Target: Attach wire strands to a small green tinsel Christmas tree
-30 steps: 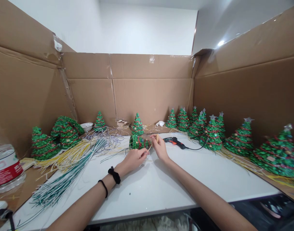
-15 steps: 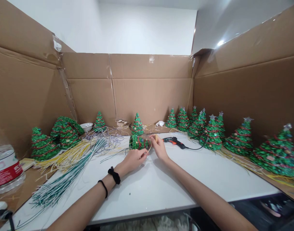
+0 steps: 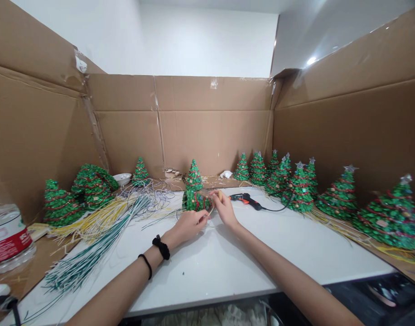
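Left hand (image 3: 190, 222) is pinched shut on a thin pale yellow strip (image 3: 211, 210), and right hand (image 3: 224, 208) is closed on a small green beaded Christmas tree with red garland (image 3: 195, 200); the tree lies tilted on the white tabletop (image 3: 248, 253), touching the right fingers and just beyond the left hand. Just beyond the right hand lies a black and orange glue gun (image 3: 244, 199), with a row of upright green beaded trees (image 3: 297, 188) further to its right. Left of the left hand, bundles of green-and-white and yellow strips (image 3: 102, 231) fan across the tabletop, with a clear plastic water bottle with a red label (image 3: 7, 231) well apart at far left.
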Motion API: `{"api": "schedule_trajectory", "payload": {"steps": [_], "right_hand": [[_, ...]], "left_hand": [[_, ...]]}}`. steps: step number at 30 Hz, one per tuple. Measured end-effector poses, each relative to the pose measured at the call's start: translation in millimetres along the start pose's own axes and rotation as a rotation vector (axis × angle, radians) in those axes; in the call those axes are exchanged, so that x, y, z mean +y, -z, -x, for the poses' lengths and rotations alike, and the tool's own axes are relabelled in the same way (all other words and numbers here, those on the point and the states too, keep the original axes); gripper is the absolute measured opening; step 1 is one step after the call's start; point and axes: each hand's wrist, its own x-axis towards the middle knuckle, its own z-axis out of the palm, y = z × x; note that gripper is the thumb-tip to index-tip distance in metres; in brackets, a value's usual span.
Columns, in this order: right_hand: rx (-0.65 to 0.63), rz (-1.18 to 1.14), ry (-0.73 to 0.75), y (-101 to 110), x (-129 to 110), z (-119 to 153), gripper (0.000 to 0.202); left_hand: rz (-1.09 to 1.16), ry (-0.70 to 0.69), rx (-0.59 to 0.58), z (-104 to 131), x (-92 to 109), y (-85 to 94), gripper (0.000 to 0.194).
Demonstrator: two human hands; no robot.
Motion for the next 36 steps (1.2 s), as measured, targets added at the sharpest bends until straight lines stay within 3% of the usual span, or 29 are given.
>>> {"api": "schedule_trajectory", "payload": {"steps": [36], "right_hand": [[-0.007, 0.026, 0.010, -0.3, 1.7, -0.3, 0.028]], "left_hand": [[0.025, 0.006, 0.012, 0.1, -1.3, -1.4, 0.027]]}}
